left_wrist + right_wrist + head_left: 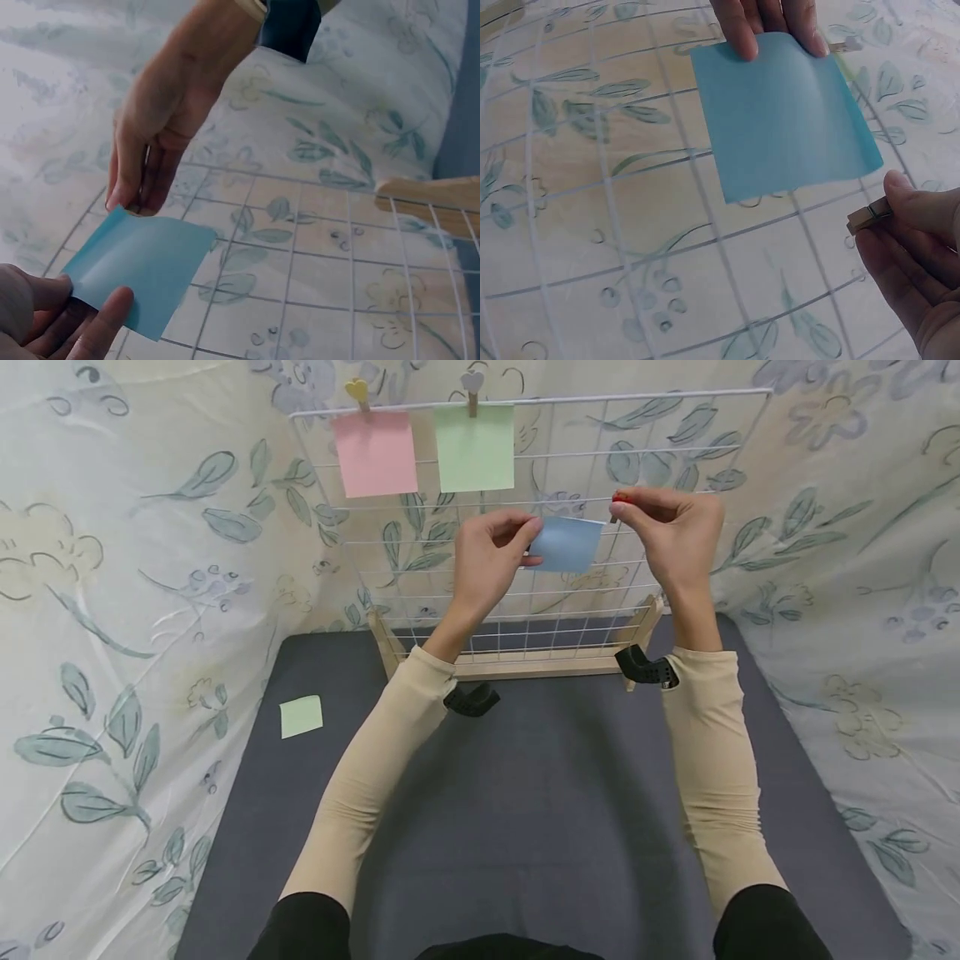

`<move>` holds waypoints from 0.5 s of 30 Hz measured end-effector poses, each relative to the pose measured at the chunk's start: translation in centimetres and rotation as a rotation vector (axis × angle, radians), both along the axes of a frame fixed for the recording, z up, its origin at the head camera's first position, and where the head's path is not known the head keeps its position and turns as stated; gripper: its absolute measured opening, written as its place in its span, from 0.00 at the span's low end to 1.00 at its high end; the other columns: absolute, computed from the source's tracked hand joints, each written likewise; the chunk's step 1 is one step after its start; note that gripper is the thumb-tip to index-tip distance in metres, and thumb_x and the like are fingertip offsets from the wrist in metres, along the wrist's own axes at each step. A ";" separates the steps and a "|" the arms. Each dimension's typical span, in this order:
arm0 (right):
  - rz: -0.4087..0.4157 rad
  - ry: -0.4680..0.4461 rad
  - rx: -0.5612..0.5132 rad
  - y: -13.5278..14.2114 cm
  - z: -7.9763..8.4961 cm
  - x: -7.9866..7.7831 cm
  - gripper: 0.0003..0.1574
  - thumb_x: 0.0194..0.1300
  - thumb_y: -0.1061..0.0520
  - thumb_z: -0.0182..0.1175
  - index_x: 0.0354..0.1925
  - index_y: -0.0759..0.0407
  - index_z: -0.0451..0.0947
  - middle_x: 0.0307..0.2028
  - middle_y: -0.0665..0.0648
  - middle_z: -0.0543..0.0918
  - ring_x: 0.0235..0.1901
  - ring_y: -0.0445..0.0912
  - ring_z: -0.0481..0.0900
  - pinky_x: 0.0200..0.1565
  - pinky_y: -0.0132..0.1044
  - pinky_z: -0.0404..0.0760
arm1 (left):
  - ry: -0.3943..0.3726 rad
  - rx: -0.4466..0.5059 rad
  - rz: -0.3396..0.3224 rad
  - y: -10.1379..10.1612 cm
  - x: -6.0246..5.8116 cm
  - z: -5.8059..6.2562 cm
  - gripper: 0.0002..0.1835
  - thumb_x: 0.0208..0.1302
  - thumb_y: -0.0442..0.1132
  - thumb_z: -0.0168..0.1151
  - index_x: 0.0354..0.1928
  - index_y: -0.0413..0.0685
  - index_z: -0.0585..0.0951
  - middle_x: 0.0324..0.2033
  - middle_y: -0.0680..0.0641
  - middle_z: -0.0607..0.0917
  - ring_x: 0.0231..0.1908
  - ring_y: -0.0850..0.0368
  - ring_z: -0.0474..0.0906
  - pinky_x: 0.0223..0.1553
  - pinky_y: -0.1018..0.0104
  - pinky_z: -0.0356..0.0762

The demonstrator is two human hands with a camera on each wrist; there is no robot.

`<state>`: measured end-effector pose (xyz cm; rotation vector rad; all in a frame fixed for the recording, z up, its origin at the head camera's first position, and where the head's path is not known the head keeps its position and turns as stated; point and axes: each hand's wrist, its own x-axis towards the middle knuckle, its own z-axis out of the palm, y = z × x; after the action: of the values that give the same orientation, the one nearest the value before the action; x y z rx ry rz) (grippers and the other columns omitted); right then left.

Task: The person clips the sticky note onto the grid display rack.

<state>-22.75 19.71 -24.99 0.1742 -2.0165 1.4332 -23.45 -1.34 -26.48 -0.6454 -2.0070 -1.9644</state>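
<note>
My left hand [491,552] pinches a blue paper note [567,544] by its left edge, in front of the white wire grid rack [577,643]. Just right of the note, my right hand [678,531] holds a small wooden clothespin [870,216] between thumb and fingers; a red decoration [622,497] on it shows in the head view. In the right wrist view the clothespin is apart from the note's corner. A pink note [375,456] and a green note [476,450] hang from the rack's top bar, under a yellow heart clothespin [357,392] and a grey heart clothespin [472,382].
Another green note [301,717] lies on the dark grey tabletop [525,793], at the left. The rack stands in a wooden base [536,667] at the table's far edge. Floral cloth [135,610] hangs behind and on both sides.
</note>
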 end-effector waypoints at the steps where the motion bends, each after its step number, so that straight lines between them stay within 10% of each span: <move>1: -0.007 0.001 -0.009 0.0 0.4 0.0 0.10 0.56 0.62 0.73 0.38 0.65 0.88 0.33 0.54 0.89 0.30 0.35 0.84 0.43 0.25 0.85 | -0.004 0.000 0.002 0.2 0.0 0.4 0.09 0.66 0.30 0.63 0.43 0.29 0.84 0.40 0.36 0.86 0.39 0.51 0.86 0.32 0.65 0.89; 15: -0.002 0.080 -0.058 -0.7 4.8 -0.4 0.08 0.57 0.63 0.71 0.37 0.64 0.88 0.35 0.54 0.89 0.35 0.37 0.84 0.49 0.28 0.84 | -0.053 0.068 0.142 0.8 -0.8 4.1 0.09 0.66 0.32 0.64 0.42 0.31 0.85 0.38 0.38 0.87 0.36 0.55 0.87 0.30 0.68 0.88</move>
<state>-23.14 19.03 -20.14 0.2014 -1.9081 1.4580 -24.22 -0.52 -22.38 -0.4274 -1.9491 -1.9747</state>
